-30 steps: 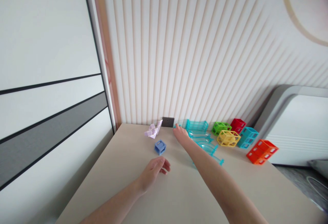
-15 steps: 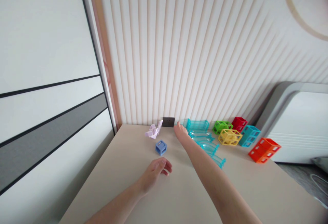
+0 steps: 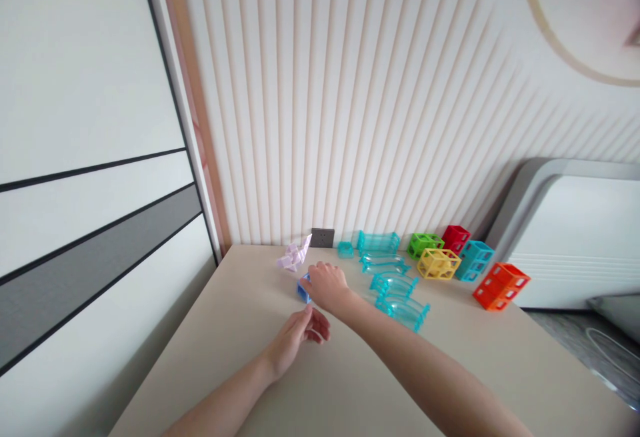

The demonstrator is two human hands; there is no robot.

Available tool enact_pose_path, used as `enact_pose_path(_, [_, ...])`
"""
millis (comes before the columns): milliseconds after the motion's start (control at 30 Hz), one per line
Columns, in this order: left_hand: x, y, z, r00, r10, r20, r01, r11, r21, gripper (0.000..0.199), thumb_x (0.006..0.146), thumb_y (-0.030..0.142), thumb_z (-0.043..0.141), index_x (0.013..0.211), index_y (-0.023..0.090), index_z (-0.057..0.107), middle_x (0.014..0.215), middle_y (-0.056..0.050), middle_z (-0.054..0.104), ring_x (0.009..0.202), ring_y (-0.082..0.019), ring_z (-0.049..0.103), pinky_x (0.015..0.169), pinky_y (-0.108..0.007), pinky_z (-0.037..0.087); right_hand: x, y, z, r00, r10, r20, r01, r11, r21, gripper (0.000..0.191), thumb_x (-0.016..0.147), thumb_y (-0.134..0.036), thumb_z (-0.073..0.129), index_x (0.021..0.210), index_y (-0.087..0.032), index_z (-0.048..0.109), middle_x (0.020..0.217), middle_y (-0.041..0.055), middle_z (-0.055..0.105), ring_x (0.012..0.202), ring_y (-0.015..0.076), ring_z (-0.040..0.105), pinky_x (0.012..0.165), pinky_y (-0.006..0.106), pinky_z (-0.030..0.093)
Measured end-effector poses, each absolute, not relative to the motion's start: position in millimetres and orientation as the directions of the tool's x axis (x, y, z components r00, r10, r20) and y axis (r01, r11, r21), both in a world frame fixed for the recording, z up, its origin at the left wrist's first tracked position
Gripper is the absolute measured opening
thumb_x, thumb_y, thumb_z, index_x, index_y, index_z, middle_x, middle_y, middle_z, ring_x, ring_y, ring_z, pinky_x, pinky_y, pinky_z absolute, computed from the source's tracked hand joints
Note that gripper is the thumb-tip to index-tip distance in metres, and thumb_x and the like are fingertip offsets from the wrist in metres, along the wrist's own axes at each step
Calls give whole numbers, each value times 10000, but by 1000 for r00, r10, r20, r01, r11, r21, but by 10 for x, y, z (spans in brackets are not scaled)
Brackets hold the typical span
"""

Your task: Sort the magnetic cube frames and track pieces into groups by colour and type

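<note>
My right hand (image 3: pixel 327 285) reaches over the right side of a small blue block (image 3: pixel 303 288) on the table, its fingers bent; whether they grip the block is hidden. Just in front of it, my left hand (image 3: pixel 299 335) rests near the tabletop, fingers curved and apart, with nothing in it. A pale purple folded piece (image 3: pixel 295 254) lies behind the blue block. Against the wall, a small flat teal piece (image 3: pixel 345 249) sits to the left of a long teal piece (image 3: pixel 379 243).
More curved teal pieces (image 3: pixel 403 310) run toward the front. Farther right stand green (image 3: pixel 425 245), yellow (image 3: pixel 439 263), red (image 3: pixel 456 239), blue (image 3: pixel 475 260) and orange (image 3: pixel 501 287) block frames. A dark socket (image 3: pixel 323 237) is on the ribbed wall behind the table (image 3: pixel 240 303).
My right hand has come back from the wall, leftward and nearer, to the blue block. The small flat teal piece now shows by the wall. My left hand has barely moved.
</note>
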State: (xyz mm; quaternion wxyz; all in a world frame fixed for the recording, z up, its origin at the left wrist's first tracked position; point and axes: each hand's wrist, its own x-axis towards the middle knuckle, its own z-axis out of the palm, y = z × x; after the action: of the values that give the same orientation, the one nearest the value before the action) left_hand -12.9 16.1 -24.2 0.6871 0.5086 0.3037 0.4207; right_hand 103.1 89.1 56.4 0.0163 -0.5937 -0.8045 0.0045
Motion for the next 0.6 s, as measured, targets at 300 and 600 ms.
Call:
enact_pose_path(300, [-156,126,-165,512,858,23,-183,83,980,635,929,694,448,827,117,693,810,-105,702,788,-210,639,748,-326,461,1198,553,715,-341,940,26,930,342,-136,241,900,-320,612,1057,-165,710,1031,134,752,930,274,737,769,324,525])
enact_pose_path(600, [-157,115,-70,552,834,10,-45,18,999,477,880,606,619,830,134,674,769,-63,674,760,-184,615,740,-296,454,2051,37,775,-305,813,495,834,479,-273,373,937,-335,573,1279,-192,614,1075,105,717,964,246,688,878,347,526])
